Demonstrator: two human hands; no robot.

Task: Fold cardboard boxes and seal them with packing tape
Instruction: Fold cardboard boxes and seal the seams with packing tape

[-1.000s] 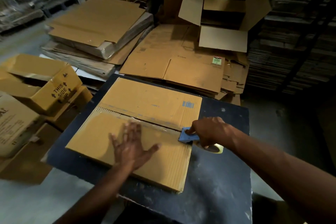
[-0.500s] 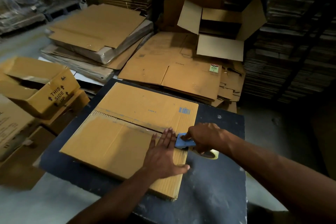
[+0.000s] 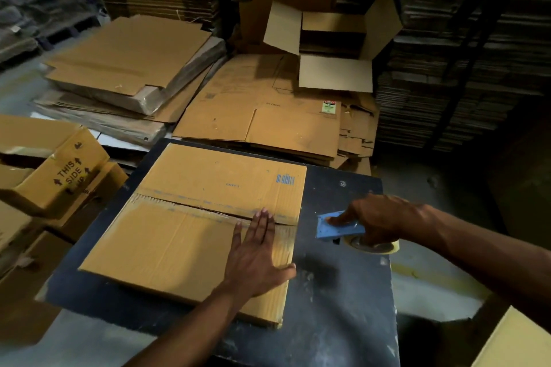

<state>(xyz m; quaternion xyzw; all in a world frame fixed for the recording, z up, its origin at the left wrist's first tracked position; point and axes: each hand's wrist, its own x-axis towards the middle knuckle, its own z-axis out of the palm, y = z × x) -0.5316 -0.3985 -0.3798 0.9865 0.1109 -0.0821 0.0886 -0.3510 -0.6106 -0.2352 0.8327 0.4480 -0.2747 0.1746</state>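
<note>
A flattened cardboard box (image 3: 179,235) lies on a dark table (image 3: 343,307), its two flaps meeting along a seam covered with clear tape. My left hand (image 3: 256,256) presses flat on the box near the seam's right end, fingers straight. My right hand (image 3: 378,220) grips a blue tape dispenser (image 3: 338,225) with a roll of tape (image 3: 372,246) under it, just off the box's right edge above the table.
Stacks of flat cardboard (image 3: 134,68) lie behind the table, with an open box (image 3: 331,48) at the back. Folded boxes marked "THIS SIDE UP" (image 3: 56,170) crowd the left. Another box corner (image 3: 518,343) sits at the bottom right.
My right hand drew the dispenser rightward off the box's edge. My left hand slid right along the box toward the seam's end.
</note>
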